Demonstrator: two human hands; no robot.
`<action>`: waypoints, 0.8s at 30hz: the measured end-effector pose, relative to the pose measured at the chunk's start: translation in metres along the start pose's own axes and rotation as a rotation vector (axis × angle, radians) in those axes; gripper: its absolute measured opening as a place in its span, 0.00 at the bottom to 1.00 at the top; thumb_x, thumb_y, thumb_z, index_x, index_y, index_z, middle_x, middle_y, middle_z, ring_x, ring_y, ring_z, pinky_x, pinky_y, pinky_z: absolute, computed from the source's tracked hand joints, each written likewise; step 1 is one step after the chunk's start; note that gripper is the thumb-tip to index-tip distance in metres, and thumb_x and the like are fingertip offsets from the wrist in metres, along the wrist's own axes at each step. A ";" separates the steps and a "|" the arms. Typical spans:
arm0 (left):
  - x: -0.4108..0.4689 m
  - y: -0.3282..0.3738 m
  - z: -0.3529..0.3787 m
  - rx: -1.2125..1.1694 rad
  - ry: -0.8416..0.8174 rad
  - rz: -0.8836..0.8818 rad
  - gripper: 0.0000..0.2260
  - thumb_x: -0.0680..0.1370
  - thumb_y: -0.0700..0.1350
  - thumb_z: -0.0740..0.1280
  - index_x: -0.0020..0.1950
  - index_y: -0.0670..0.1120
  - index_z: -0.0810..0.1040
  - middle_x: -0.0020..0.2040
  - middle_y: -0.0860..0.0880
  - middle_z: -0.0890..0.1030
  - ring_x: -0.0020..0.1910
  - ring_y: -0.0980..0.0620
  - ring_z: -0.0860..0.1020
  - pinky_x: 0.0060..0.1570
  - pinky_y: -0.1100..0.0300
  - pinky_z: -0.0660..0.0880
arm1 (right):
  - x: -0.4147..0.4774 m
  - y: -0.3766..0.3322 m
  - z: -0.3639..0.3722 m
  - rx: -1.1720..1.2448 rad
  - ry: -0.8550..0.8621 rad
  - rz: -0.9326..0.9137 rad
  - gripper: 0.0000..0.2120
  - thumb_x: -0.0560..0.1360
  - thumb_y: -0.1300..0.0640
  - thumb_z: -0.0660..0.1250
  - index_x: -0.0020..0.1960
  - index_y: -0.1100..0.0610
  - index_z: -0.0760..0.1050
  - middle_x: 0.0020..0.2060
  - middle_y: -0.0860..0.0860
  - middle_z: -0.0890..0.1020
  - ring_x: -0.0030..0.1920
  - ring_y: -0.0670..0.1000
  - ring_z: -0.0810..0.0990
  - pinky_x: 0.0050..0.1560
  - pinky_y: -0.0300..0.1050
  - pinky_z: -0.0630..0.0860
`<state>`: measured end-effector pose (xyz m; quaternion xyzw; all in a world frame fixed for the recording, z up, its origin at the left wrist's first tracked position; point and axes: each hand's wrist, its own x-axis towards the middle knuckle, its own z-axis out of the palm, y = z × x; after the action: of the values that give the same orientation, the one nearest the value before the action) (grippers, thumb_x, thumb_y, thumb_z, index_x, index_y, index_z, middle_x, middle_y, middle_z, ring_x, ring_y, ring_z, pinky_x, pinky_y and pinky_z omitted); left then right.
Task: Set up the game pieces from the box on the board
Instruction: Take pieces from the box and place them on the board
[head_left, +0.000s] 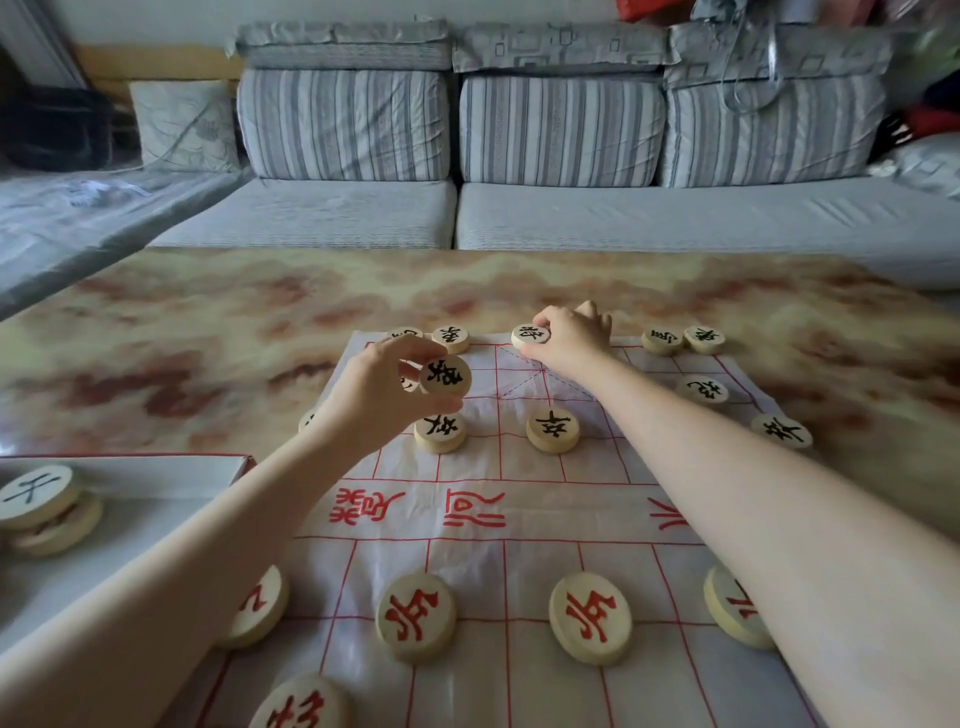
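The left hand (374, 395) pinches a black-marked piece (445, 375) between thumb and fingers, held over the far left part of the board (571, 512). The right hand (569, 338) grips a second piece (530, 335) with curled fingers at the middle of the far edge. 2 red pieces (415, 616) lie in the near row between the arms. The box (156, 483) sits left of the board with spare discs (36, 493) inside, on a marbled table (208, 312).

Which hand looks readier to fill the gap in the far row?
Left: the left hand pinches a black-lettered piece just short of it; the right hand grips the centre piece.
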<state>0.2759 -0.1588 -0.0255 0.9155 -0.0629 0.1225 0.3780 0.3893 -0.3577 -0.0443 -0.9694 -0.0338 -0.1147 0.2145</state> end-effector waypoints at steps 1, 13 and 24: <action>0.000 0.001 0.001 -0.007 -0.005 -0.004 0.22 0.63 0.47 0.77 0.56 0.51 0.78 0.48 0.55 0.78 0.42 0.64 0.75 0.39 0.74 0.68 | 0.000 0.001 0.000 -0.005 0.005 0.002 0.21 0.71 0.43 0.66 0.59 0.53 0.76 0.55 0.57 0.77 0.63 0.57 0.65 0.57 0.47 0.60; 0.008 0.014 0.016 -0.044 -0.035 -0.011 0.22 0.64 0.44 0.77 0.57 0.48 0.78 0.50 0.52 0.80 0.42 0.60 0.76 0.42 0.69 0.71 | -0.009 0.009 -0.016 0.026 -0.001 -0.003 0.22 0.73 0.47 0.65 0.65 0.54 0.72 0.65 0.52 0.73 0.66 0.56 0.63 0.61 0.47 0.60; 0.075 0.082 0.094 0.093 -0.088 0.135 0.21 0.69 0.52 0.73 0.59 0.46 0.77 0.55 0.47 0.80 0.54 0.49 0.76 0.49 0.63 0.70 | -0.039 0.105 -0.098 0.271 0.066 0.208 0.14 0.70 0.55 0.66 0.54 0.46 0.78 0.61 0.56 0.75 0.63 0.55 0.71 0.66 0.45 0.67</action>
<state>0.3481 -0.2849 -0.0140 0.9302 -0.1353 0.1100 0.3231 0.3433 -0.4953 -0.0097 -0.9257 0.0584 -0.1179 0.3547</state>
